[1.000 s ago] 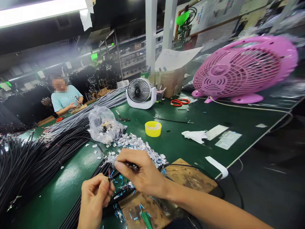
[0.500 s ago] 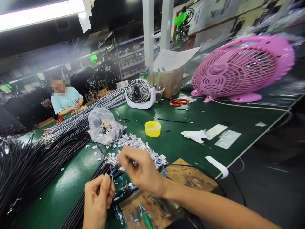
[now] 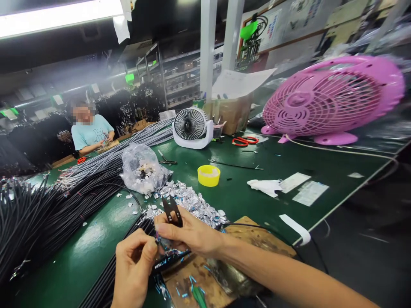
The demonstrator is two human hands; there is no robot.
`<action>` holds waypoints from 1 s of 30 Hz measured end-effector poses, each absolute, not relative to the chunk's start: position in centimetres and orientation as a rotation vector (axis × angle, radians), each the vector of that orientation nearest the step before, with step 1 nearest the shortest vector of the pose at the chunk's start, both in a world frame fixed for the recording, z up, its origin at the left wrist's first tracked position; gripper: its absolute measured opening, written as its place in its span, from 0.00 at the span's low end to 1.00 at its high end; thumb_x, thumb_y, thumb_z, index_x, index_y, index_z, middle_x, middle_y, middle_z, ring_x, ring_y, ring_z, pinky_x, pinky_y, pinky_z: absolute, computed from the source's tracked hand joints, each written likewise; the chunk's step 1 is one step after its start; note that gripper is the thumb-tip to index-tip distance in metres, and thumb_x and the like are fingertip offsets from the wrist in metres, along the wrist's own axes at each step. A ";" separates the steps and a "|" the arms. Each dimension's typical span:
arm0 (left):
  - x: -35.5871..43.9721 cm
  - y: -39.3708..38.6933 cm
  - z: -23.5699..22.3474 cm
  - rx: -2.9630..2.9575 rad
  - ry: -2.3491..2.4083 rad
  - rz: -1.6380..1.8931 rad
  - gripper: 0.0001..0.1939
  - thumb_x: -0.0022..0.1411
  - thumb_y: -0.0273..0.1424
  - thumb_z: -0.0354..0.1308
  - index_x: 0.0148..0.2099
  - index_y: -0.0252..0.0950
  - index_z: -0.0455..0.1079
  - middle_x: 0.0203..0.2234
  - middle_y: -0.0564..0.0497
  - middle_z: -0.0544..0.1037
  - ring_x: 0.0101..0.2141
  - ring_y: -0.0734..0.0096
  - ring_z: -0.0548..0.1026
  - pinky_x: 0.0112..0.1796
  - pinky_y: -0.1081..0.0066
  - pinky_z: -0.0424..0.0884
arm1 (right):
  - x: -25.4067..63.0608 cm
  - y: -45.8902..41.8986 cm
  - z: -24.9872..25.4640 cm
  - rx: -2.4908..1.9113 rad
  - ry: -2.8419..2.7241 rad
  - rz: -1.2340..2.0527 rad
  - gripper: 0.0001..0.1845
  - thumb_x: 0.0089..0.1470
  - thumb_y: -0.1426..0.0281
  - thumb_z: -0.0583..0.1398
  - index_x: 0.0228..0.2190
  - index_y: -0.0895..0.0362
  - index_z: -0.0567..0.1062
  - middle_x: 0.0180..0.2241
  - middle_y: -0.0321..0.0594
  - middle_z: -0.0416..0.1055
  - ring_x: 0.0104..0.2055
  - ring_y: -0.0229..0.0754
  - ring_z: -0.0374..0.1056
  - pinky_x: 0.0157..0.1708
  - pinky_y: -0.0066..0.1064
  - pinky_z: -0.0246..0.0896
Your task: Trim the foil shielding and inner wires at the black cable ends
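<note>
My left hand (image 3: 133,267) pinches the end of a cable, whose thin coloured wires (image 3: 157,238) show just above the fingertips. My right hand (image 3: 194,233) is curled round a pair of black thread snips (image 3: 172,212), blades pointing up and apart. Its thumb and fingertips meet the wires right beside my left hand; the exact contact is hidden. Below both hands lie dark cables and small blue offcuts (image 3: 192,280) on a worn wooden board (image 3: 183,273). Silvery foil scraps (image 3: 192,201) are heaped just beyond my right hand.
Bundles of black cables (image 3: 86,199) cover the left of the green table (image 3: 231,205). Further off stand a plastic bag (image 3: 141,169), a yellow tub (image 3: 208,176), a white fan (image 3: 192,128), red-handled scissors (image 3: 245,140) and a pink fan (image 3: 334,100). Another person (image 3: 93,132) works at the far left.
My right hand, blurred and held above the cable end before, has come down against the wires at my left fingertips. The snips now stand upright in it, plainly visible.
</note>
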State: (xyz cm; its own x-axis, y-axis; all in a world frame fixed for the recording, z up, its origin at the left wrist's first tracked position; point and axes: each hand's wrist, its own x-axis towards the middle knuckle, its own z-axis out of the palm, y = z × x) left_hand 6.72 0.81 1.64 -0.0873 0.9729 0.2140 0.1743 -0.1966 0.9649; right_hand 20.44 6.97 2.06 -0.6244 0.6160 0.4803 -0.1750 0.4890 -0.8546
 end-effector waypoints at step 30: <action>6.2 0.6 0.5 1.244 1.353 1.302 0.26 0.52 0.53 0.54 0.24 0.32 0.66 0.14 0.57 0.59 0.14 0.84 0.50 0.16 0.78 0.44 | 20.8 7.1 2.6 -0.711 -1.641 0.710 0.15 0.54 0.66 0.54 0.18 0.59 0.64 0.18 0.32 0.57 0.20 0.33 0.53 0.21 0.25 0.49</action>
State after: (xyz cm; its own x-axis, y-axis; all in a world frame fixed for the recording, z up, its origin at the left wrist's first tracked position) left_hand 6.20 0.61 0.54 -0.1329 0.9897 0.0537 0.0917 -0.0417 0.9949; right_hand 20.79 7.07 2.58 -0.1623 0.7702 0.6168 0.0776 0.6331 -0.7702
